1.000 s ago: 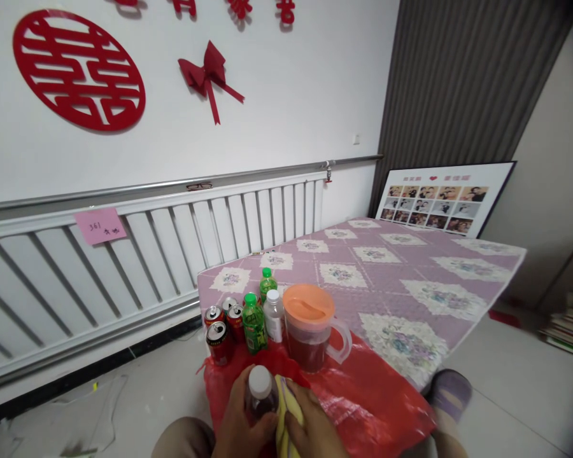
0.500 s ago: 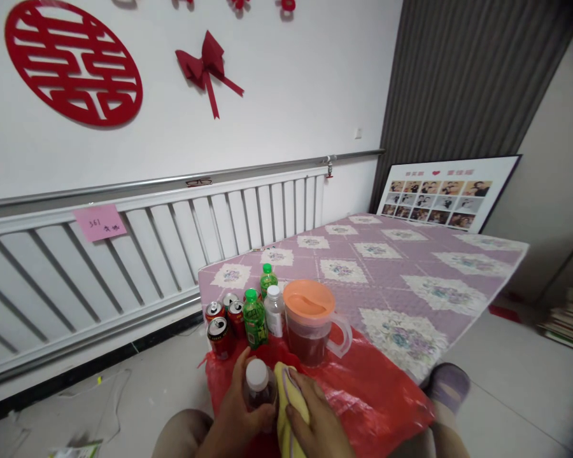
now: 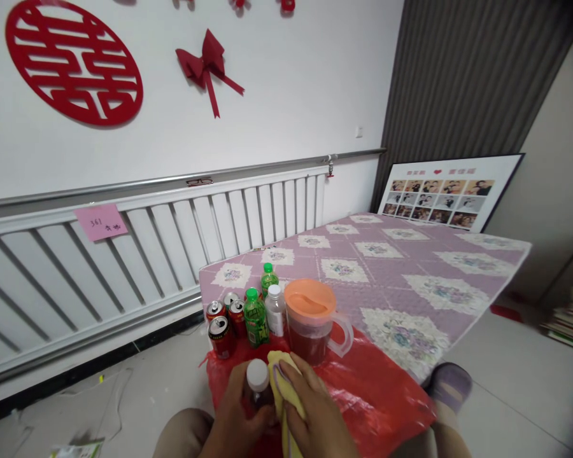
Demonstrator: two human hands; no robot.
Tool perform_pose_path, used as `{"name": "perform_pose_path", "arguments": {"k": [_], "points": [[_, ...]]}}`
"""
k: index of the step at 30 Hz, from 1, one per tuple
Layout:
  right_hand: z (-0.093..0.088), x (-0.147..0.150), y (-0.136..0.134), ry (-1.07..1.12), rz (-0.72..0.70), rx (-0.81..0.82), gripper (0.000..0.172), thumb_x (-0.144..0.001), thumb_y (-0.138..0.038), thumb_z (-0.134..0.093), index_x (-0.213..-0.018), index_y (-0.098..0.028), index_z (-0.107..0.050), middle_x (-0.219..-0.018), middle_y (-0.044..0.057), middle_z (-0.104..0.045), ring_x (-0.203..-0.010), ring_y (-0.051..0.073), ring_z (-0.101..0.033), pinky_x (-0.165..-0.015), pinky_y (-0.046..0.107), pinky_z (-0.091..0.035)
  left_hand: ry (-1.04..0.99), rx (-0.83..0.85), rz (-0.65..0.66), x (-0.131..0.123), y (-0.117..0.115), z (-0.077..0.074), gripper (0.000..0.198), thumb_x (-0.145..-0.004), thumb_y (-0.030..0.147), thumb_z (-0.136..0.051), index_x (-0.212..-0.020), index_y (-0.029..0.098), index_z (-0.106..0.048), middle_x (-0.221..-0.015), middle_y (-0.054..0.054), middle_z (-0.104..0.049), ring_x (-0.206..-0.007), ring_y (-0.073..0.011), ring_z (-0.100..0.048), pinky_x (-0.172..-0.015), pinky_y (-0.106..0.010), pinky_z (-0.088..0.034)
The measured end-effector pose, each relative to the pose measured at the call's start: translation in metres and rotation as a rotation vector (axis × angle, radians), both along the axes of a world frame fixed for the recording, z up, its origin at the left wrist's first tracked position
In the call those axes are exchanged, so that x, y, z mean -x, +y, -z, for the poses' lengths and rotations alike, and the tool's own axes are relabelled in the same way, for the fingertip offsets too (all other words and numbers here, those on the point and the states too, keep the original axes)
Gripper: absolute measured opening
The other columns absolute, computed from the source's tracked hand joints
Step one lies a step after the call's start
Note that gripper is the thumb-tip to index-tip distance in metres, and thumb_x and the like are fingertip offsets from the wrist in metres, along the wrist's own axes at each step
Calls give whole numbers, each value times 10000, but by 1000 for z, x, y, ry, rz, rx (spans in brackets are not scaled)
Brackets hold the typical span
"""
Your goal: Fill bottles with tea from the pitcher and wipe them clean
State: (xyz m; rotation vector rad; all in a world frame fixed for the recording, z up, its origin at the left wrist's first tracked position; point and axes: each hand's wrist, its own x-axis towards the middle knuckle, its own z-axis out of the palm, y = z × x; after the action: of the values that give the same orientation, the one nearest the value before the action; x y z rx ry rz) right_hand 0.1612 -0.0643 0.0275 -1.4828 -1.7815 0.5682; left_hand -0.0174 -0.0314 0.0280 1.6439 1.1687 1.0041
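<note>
My left hand [image 3: 239, 407] is wrapped round a clear plastic bottle [image 3: 258, 379] with a white cap, held upright over a red plastic bag [image 3: 372, 394]. Its lower part is hidden by my fingers. In my right hand [image 3: 315, 407] a folded yellow cloth [image 3: 277, 375] with a purple edge is pressed against the bottle's right side. Just beyond stands a clear jug [image 3: 308, 340] of dark liquid with an orange lid [image 3: 310, 298]. Left of the jug are a white-capped bottle [image 3: 275, 312], a green-capped bottle [image 3: 256, 321] and another green bottle [image 3: 269, 278] behind.
Several drink cans [image 3: 221, 337] stand at the table's left corner. A purple floral tablecloth [image 3: 310, 264] covers the table, which reaches to the right. A white radiator [image 3: 172, 254] runs along the wall, and a photo board [image 3: 451, 194] leans at the back right.
The yellow cloth and my right hand have shifted slightly up and left along the bottle. My left hand keeps its grip, and the other bottles, cans and jug stay put.
</note>
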Motion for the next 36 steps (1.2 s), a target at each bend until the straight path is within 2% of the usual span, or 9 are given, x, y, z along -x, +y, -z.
{"name": "perform_pose_path", "arguments": {"k": [2, 5, 10, 17, 20, 24, 28, 31, 36], "points": [[-7, 3, 6, 20, 0, -17, 618, -789, -131, -500, -1394, -252, -547, -1519, 95, -472, -1398, 274, -436, -1154, 474, -368, -20, 17, 57, 4, 3, 3, 593, -629, 56, -614, -1204, 174, -537, -1158, -84, -677, -1053, -263, -630, -952, -379, -502], [-9, 5, 16, 66, 2, -16, 604, -783, -124, -484, -1372, -229, -565, -1484, 96, -514, -1381, 253, -458, -1159, 453, -366, -53, 19, 52, 8, 6, 10, 686, -613, 36, -596, -1278, 164, -483, -1297, -120, -628, -1196, -283, -585, -1062, -414, -441], [8, 2, 26, 86, -12, 66, 600, -755, -90, -453, -1333, -159, -598, -1408, 112, -593, -1328, 221, -523, -1151, 397, -379, -36, 45, 42, 8, 6, 10, 669, -597, 52, -593, -1253, 161, -519, -1308, -120, -629, -1250, -297, -558, -1116, -432, -399], [23, 0, 15, 41, 28, 192, 603, -731, -110, -500, -1314, -204, -620, -1337, 99, -655, -1267, 235, -583, -1112, 389, -420, -21, 46, 37, 10, 6, 9, 690, -576, 55, -590, -1256, 146, -508, -1292, -138, -637, -1237, -317, -564, -1110, -466, -395], [20, -1, 12, 66, 26, 182, 591, -761, -150, -499, -1344, -181, -596, -1392, 112, -613, -1317, 247, -539, -1138, 409, -390, -27, 36, 40, 11, 7, 13, 688, -579, 54, -594, -1255, 153, -515, -1298, -131, -634, -1239, -317, -561, -1101, -456, -402], [5, -1, 11, 127, 26, 103, 568, -802, -195, -477, -1360, -169, -579, -1437, 133, -559, -1354, 255, -495, -1156, 431, -369, -25, 19, 65, 11, 8, 15, 675, -597, 43, -580, -1257, 172, -517, -1299, -103, -639, -1228, -296, -564, -1082, -425, -419], [-9, 3, 13, 167, -4, 8, 563, -809, -168, -471, -1361, -212, -574, -1442, 109, -546, -1351, 237, -490, -1161, 427, -363, -28, 31, 85, 9, 8, 12, 678, -605, 30, -567, -1265, 167, -497, -1291, -103, -637, -1202, -275, -577, -1063, -399, -435], [-7, 5, 17, 168, 4, 20, 573, -796, -144, -469, -1354, -211, -578, -1429, 106, -561, -1341, 232, -500, -1160, 428, -362, -33, 30, 89, 9, 8, 10, 676, -605, 30, -559, -1265, 160, -493, -1295, -113, -633, -1214, -280, -572, -1066, -402, -433], [10, 2, 21, 106, -2, 127, 594, -752, -100, -478, -1325, -194, -605, -1381, 107, -616, -1309, 228, -540, -1138, 404, -386, -30, 35, 82, 11, 7, 9, 676, -598, 47, -567, -1261, 155, -495, -1309, -129, -630, -1237, -306, -562, -1095, -444, -408]]}}
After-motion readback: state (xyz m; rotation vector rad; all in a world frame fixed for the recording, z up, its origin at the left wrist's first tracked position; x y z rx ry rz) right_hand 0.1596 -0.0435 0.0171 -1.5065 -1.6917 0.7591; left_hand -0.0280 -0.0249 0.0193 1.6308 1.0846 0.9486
